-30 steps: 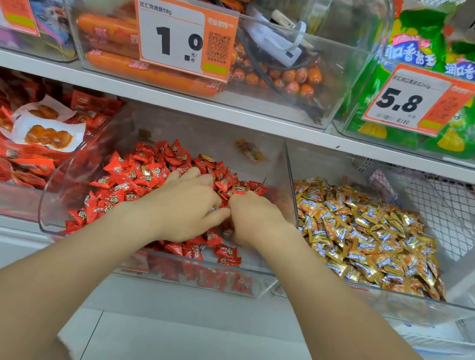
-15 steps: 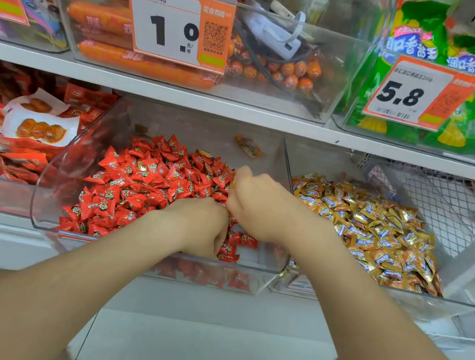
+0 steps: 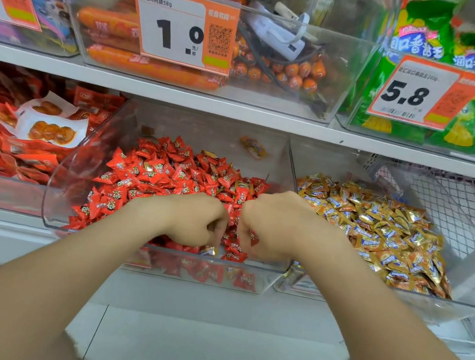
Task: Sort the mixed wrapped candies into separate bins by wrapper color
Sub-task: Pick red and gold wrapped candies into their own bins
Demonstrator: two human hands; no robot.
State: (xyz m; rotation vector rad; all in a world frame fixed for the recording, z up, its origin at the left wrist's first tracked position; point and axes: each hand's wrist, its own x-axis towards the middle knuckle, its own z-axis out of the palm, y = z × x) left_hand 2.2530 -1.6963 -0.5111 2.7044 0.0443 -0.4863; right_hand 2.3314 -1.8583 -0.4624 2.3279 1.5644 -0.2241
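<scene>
Our right hand [image 3: 272, 226], lifted half a second ago toward the gold bin [image 3: 336, 293] at 3 o'clock, is back down beside our left hand [image 3: 195, 222] at the 6 o'clock edge of the red bin [image 3: 50, 204]. Both hands are curled narrow, knuckles up, fingers sunk in the red candies [image 3: 171, 171]. Whether either pinches a piece we cannot tell. A gold-wrapped stray [image 3: 210, 250] lies just below the left fingertips. We judge one stray probably delivered to the gold candies [image 3: 374, 226] and the next pick starting.

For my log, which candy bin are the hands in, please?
The red-candy bin, left of the gold-candy bin; left hand and right hand both reach into it.
</scene>
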